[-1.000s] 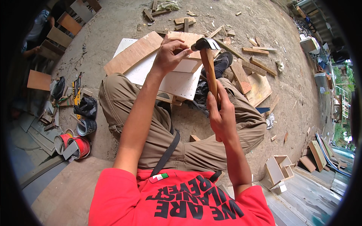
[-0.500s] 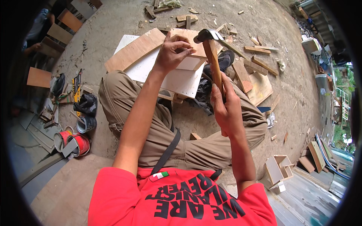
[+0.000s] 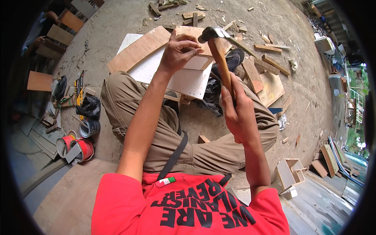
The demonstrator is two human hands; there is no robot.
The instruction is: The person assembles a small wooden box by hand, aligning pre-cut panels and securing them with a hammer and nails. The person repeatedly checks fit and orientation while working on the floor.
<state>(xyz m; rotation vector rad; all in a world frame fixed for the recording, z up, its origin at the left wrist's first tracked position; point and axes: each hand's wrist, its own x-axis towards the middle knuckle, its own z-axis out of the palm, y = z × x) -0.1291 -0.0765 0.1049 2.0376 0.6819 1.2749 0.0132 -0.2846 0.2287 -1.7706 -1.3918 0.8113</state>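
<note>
My right hand (image 3: 239, 111) is wrapped round the wooden handle of a claw hammer (image 3: 221, 66). The metal head is raised beside the right edge of a small plywood box (image 3: 190, 31). On that box's near edge rests my left hand (image 3: 178, 55), with thumb and fingertips pinched together. Whatever sits in the pinch is too small to make out. Under the box lies a white board (image 3: 188, 84) with small holes along its edge. A plywood plank (image 3: 137, 51) lies slanted across the board, left of the box.
Wood offcuts (image 3: 266, 64) litter the ground ahead and to the right. Paint cans (image 3: 82, 150), a black bag (image 3: 91, 107) and a yellow-handled saw (image 3: 79, 92) are on the left. A small compartmented box (image 3: 290, 176) stands at right. Another person's hand (image 3: 39, 40) shows far left.
The hammer head has tilted slightly and shifted a little left and up. My right hand has shifted slightly right, still gripping the handle. The left hand keeps its pinch at the box edge.
</note>
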